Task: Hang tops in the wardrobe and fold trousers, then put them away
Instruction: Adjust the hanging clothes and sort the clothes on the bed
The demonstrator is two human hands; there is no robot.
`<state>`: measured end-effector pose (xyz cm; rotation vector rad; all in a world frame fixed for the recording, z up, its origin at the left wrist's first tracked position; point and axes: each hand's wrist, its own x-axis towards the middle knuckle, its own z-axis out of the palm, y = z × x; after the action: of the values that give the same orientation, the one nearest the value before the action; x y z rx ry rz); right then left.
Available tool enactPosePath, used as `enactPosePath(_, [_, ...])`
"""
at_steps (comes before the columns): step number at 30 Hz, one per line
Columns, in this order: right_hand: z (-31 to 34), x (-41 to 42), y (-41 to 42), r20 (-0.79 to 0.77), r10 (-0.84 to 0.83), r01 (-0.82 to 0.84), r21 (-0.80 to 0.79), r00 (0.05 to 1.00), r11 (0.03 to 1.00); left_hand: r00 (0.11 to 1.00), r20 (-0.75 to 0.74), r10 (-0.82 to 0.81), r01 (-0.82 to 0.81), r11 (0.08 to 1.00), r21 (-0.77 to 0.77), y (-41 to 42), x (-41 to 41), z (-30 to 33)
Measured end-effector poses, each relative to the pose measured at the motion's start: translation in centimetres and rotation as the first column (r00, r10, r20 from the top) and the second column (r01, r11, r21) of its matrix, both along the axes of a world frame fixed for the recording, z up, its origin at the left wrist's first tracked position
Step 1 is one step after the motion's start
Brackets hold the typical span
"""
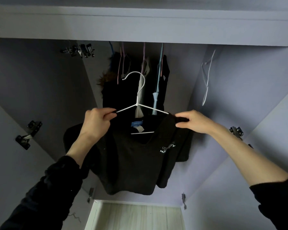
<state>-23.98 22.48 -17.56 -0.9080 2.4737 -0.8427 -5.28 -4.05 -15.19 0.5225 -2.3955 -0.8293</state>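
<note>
A black top with a small white print on the chest hangs on a white wire hanger in front of the open wardrobe. Its hook points up and left, free of the rail. My left hand grips the top's left shoulder at the hanger's left arm. My right hand pinches the fabric of the right shoulder at the hanger's right end. A blue label shows inside the neckline.
Behind the top, several dark garments hang on coloured hangers in the wardrobe's middle. An empty white hanger hangs at the right, clip hangers at the upper left. Both doors stand open with metal hinges. A pale floor shows below.
</note>
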Motion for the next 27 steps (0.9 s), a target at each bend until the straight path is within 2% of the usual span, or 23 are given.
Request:
enactPosePath(3, [-1.5,-1.1,0.7,-0.148,-0.132,0.131,-0.016,0.98,0.991,1.0,0.029,-0.002,0.001,1.0,0.028,-0.6,0.2,-0.2])
enactPosePath(6, [-2.4,-1.8,1.4,-0.193,-0.208,0.198,-0.07,0.959,0.978,0.999,0.04,0.017,-0.019,0.999,0.045,-1.2,0.4,-0.4])
enactPosePath(10, [-2.6,-1.9,1.2,-0.14,-0.244,0.231,-0.102,0.96,0.968,0.998,0.047,0.035,-0.037,0.998,0.058,-1.6,0.5,-0.6])
enactPosePath(15, [-2.7,-2.0,1.0,0.116,-0.349,0.368,-0.244,0.93,0.897,0.998,0.034,0.057,-0.059,0.996,0.061,-1.9,0.9,-0.5])
enactPosePath(24, [-2.3,-1.7,0.5,-0.053,-0.304,0.297,-0.102,0.951,0.949,0.999,0.024,0.042,-0.044,0.997,0.071,-1.7,1.0,-0.5])
enactPosePath(27, [-2.2,-1.9,1.3,-0.159,-0.365,0.362,-0.048,0.917,0.931,0.998,0.022,0.056,-0.057,0.997,0.053,-2.0,1.3,-0.7])
